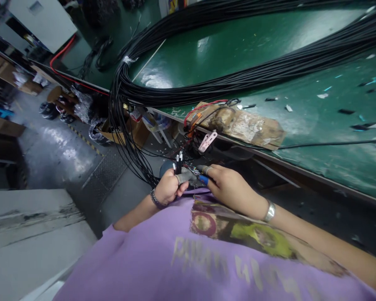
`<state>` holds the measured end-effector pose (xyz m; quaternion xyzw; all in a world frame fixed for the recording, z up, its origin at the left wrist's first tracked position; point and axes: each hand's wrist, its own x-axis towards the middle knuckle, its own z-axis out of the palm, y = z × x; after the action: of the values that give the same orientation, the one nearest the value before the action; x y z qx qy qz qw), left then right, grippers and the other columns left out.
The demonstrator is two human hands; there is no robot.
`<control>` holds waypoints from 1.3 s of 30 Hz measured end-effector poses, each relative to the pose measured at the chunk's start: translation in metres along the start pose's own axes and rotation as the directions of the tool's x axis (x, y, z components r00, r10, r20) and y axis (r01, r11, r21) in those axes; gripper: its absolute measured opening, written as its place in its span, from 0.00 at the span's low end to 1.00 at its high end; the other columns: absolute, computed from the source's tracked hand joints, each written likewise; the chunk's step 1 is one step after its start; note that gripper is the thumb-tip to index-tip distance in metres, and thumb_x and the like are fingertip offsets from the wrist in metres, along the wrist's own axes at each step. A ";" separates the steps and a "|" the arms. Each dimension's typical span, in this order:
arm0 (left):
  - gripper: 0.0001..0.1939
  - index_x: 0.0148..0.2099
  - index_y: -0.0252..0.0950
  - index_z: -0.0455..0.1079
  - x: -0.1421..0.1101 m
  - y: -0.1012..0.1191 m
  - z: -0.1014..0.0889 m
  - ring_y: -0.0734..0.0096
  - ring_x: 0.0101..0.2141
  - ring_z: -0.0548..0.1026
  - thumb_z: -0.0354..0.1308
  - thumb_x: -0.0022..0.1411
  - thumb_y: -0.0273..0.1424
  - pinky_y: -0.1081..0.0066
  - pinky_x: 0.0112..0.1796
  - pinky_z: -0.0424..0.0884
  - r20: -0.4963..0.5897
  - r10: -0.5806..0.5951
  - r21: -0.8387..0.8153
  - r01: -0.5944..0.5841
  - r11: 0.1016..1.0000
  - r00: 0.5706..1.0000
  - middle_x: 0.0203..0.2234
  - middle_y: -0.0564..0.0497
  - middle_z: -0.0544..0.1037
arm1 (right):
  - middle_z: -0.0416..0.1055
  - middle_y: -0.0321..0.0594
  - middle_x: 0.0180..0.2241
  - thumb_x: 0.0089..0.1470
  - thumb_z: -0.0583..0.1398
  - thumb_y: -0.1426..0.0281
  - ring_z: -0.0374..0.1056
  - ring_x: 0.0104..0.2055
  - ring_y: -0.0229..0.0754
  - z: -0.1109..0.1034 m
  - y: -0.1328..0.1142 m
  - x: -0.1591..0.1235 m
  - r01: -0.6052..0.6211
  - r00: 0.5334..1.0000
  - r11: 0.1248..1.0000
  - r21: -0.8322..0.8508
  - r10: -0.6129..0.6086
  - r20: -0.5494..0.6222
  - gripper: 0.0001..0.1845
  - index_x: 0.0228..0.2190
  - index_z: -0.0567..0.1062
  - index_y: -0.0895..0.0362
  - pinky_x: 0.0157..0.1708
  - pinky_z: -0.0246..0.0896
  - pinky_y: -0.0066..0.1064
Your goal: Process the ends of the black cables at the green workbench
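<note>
My left hand [168,187] is closed in a fist around the ends of black cables [178,161], whose white-tipped ends stick up above my fingers. My right hand [230,188] is closed on a small tool with a blue tip [203,179], held against the cable ends between both hands. Grey finger covers sit on some fingertips. A large bundle of black cables [188,90] hangs from the green table [238,46] down to my hands. My purple shirt fills the bottom of the view.
A taped cardboard pad [247,125] with red wires [197,110] and a pink bracket [207,141] sits at the table edge. Boxes and clutter [81,108] stand on the grey floor at left. Scraps litter the table at right.
</note>
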<state>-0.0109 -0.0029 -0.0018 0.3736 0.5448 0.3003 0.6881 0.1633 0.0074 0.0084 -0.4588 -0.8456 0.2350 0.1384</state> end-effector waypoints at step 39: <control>0.22 0.17 0.35 0.56 0.002 -0.006 0.002 0.85 0.08 0.51 0.59 0.49 0.44 0.77 0.12 0.42 0.003 0.023 -0.038 -0.023 0.999 1.000 0.06 0.59 0.58 | 0.65 0.37 0.21 0.49 0.52 0.80 0.61 0.24 0.37 -0.003 0.011 -0.003 0.026 1.000 0.996 0.085 -0.025 -0.011 0.11 0.20 0.66 0.56 0.25 0.54 0.27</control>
<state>-0.0088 -0.0051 -0.0075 0.3672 0.5335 0.3177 0.6925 0.1738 0.0103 0.0051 -0.4429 -0.8399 0.2670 0.1649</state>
